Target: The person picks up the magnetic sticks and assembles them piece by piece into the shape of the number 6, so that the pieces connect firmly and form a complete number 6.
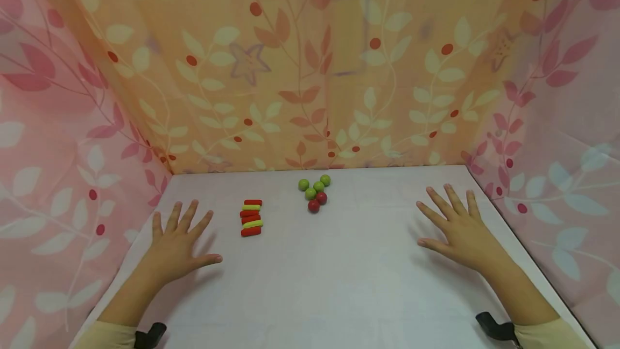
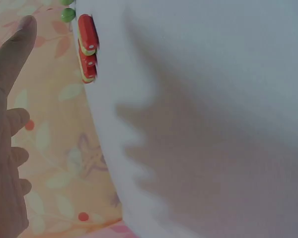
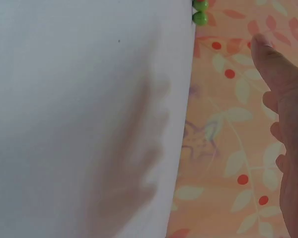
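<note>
My left hand [image 1: 171, 249] hovers over the left side of the white table, fingers spread and holding nothing. Just right of it, a column of short red sticks [image 1: 251, 232] and yellow sticks [image 1: 253, 224] lies on the table. Over the right side, my right hand [image 1: 457, 230] is also spread with nothing in it. Several small green balls [image 1: 303, 184] and two dark red balls [image 1: 314, 207] sit in a cluster at the back middle, between the hands. In the left wrist view, the red sticks [image 2: 88, 32] show at the table's edge; green balls [image 3: 200, 19] appear in the right wrist view.
The white table [image 1: 339, 284] has an orange leaf-patterned cloth [image 1: 310, 69] hanging behind it. Pink patterned cloths [image 1: 48, 176] stand along both sides. A black strap piece [image 1: 496, 327] is on the right wrist, and another [image 1: 151, 335] on the left.
</note>
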The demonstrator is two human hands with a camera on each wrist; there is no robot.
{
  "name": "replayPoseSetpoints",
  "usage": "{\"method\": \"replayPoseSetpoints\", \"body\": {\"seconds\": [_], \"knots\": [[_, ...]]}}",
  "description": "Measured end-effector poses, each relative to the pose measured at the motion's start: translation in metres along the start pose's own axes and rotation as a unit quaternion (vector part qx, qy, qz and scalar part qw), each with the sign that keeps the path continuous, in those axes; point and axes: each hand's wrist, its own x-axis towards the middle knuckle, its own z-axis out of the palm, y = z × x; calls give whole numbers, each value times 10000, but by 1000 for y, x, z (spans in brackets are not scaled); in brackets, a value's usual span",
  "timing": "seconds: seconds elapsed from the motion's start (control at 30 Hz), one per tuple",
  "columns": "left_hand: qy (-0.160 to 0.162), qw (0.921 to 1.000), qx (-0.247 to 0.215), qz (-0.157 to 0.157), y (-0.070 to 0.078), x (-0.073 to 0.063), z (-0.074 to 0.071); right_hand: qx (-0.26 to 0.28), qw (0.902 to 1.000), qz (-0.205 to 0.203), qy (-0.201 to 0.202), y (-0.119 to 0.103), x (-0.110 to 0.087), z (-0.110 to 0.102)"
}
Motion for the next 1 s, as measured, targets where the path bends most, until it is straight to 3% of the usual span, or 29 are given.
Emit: {"method": "replayPoseSetpoints", "body": {"seconds": [0.27, 0.47, 0.67, 1.0], "knots": [[-36, 9984, -551, -121, 11, 5, 2, 201, 9993, -229, 203, -9, 19, 4], [8, 9923, -1230, -171, 16, 10, 10, 490, 9968, -385, 500, -23, 35, 9], [34, 9868, -1602, -224, 20, 17, 16, 767, 9926, -497, 804, -35, 51, 14], [42, 9685, -2464, -354, 30, 27, 25, 1540, 9847, -359, 731, -54, 73, 32]]}}
